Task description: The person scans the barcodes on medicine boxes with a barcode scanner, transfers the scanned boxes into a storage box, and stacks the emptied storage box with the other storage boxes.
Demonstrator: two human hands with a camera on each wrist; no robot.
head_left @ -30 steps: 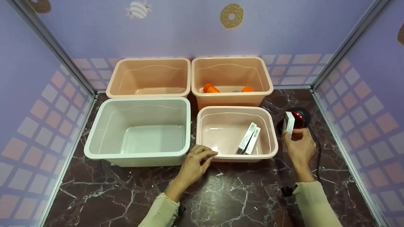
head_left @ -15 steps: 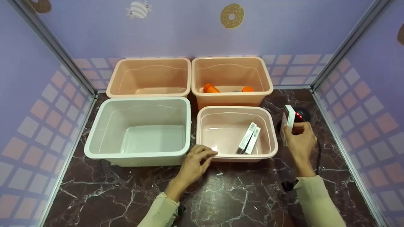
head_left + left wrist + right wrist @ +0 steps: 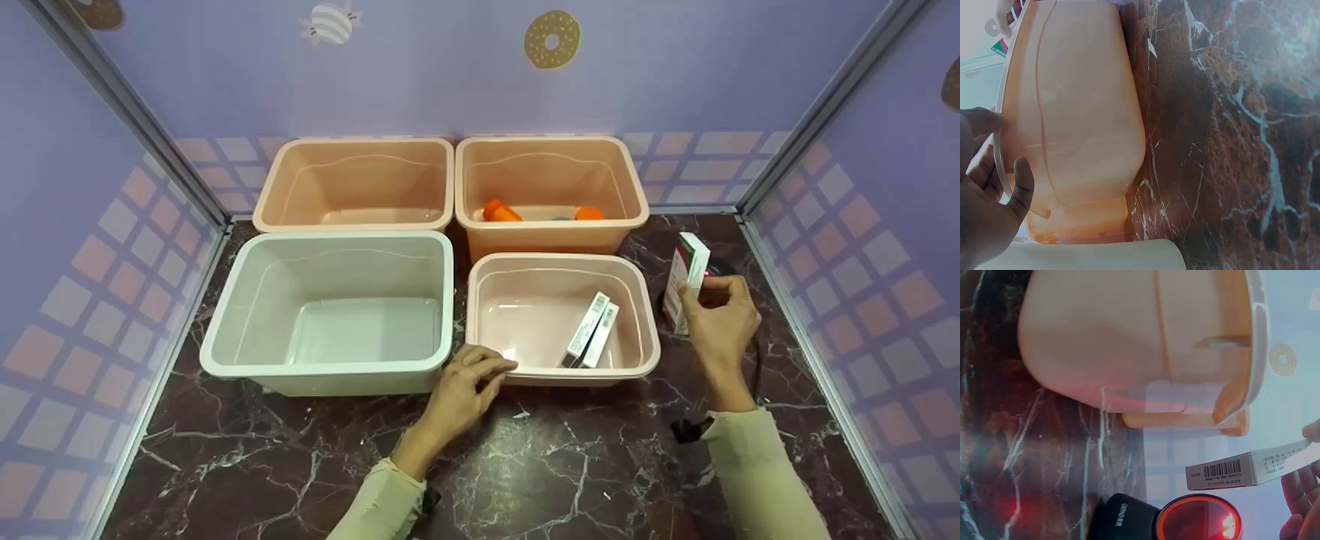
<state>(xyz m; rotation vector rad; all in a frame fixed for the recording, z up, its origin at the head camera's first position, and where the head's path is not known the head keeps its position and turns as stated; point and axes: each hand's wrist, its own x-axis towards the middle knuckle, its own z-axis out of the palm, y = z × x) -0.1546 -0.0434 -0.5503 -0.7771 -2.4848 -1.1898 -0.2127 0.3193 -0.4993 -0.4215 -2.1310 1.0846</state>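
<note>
My right hand point(image 3: 724, 322) pinches a white medicine box point(image 3: 694, 259) with green and red on its face, upright right of the small pale pink bin point(image 3: 525, 322). In the right wrist view the box's barcoded end point(image 3: 1221, 473) points down toward a black barcode scanner point(image 3: 1199, 523), whose round window glows red. My left hand point(image 3: 459, 390) holds the front left corner of the pale pink bin's rim; the left wrist view shows the thumb point(image 3: 1023, 183) outside the wall and fingers over the rim. Two slim white boxes point(image 3: 589, 326) lean together inside this bin.
A white bin point(image 3: 326, 371) stands left of the pale pink one. Two peach bins line the back wall; the right one point(image 3: 551, 225) holds orange-capped items point(image 3: 501, 211). The scanner's cable point(image 3: 759, 367) runs along the dark marbled table point(image 3: 555, 465). Purple panels point(image 3: 847, 247) enclose the sides.
My right hand has raised the medicine box and tilted it, drawing it slightly right, so more of its printed face shows. The scanner's red glow is less visible in the head view. The left hand stays still.
</note>
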